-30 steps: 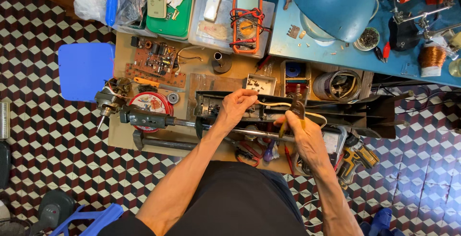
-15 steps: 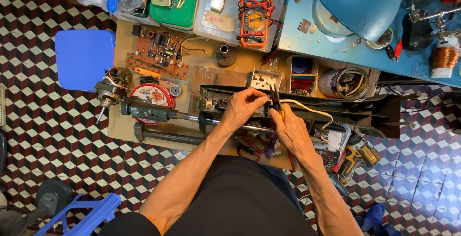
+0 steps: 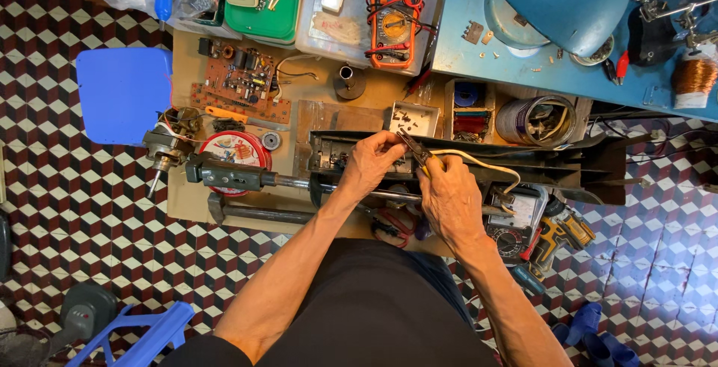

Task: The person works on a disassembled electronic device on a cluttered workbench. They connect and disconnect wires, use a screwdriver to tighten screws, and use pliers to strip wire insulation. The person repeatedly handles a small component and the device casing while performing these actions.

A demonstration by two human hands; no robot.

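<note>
My right hand grips a pair of pliers, whose dark jaws point up and left toward my left hand. My left hand pinches something small at the pliers' tip; the item itself is too small to make out. A white cable runs from between the hands to the right. Both hands work over a long black casing that lies across a low wooden board. A metal rod with a black fitting extends left from under my left wrist.
A brown circuit board, a small motor, a round red tin and a tray of screws lie on the board. An orange multimeter, green and clear boxes sit behind. A blue stool stands left; a blue workbench with a lamp stands right.
My right hand has brought the pliers up and left from the casing's right part to meet my left hand. The view has shifted slightly downward.
</note>
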